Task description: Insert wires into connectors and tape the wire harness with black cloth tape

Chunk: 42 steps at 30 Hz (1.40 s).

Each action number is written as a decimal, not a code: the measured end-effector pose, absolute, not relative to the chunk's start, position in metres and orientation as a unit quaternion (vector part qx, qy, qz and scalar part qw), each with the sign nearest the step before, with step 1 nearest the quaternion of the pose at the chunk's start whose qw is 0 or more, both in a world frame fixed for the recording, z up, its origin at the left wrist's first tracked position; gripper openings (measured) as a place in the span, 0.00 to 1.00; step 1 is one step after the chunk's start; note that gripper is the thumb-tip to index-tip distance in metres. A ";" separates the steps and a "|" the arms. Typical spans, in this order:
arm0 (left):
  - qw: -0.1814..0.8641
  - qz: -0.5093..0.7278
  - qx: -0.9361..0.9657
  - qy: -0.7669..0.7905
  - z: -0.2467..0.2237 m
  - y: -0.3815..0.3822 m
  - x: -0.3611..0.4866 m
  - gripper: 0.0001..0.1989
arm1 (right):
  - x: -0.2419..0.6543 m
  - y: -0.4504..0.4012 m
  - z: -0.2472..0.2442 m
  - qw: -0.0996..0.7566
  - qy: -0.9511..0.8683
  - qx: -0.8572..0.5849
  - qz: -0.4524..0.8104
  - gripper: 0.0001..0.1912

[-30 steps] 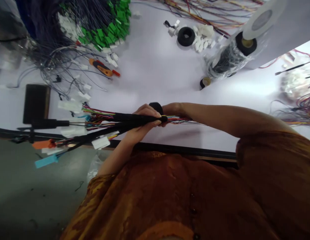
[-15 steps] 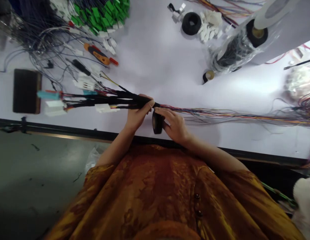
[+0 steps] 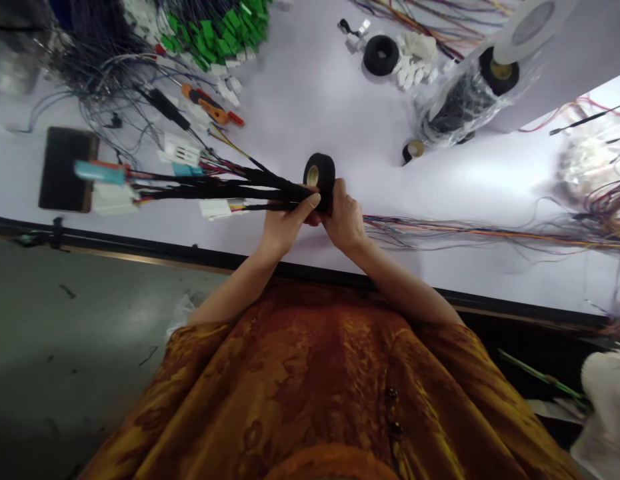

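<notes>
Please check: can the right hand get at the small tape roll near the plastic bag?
Probably yes, but the right hand must first let go of the black tape roll. Nothing seems to lie between it and the small tape roll on the table, beside the plastic bag.

The wiring harness [image 3: 230,191] is bound in black cloth tape, its branches fanning left to white and blue connectors [image 3: 113,199], bare multicoloured wires [image 3: 440,230] trailing right; a black tape roll [image 3: 320,175] stands against it.
</notes>
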State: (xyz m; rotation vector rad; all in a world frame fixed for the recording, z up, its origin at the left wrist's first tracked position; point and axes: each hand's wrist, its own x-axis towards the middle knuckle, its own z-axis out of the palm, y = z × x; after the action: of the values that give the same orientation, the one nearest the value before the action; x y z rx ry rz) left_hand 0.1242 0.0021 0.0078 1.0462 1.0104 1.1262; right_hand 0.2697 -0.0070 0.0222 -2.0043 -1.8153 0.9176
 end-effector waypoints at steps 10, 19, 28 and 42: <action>0.602 0.478 0.480 0.424 -0.001 0.003 0.131 0.13 | 0.282 0.011 0.057 0.297 -0.714 -0.539 0.333 0.26; 0.573 0.546 0.480 0.378 0.008 -0.003 0.135 0.15 | 0.270 0.016 0.067 0.472 -0.482 -0.521 0.522 0.16; 0.506 0.582 0.500 0.394 -0.009 -0.017 0.148 0.13 | 0.303 0.004 -0.002 0.559 -0.251 -0.570 0.547 0.30; 0.304 0.559 0.698 0.329 -0.017 -0.017 0.138 0.01 | 0.297 0.049 0.101 0.100 -0.755 -0.591 0.268 0.17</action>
State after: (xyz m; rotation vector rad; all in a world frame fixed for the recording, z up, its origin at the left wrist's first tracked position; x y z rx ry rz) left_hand 0.1382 -0.0173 -0.0171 1.8486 0.8707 1.4823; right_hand 0.2965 0.0493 0.1010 -1.7459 -2.2303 0.7916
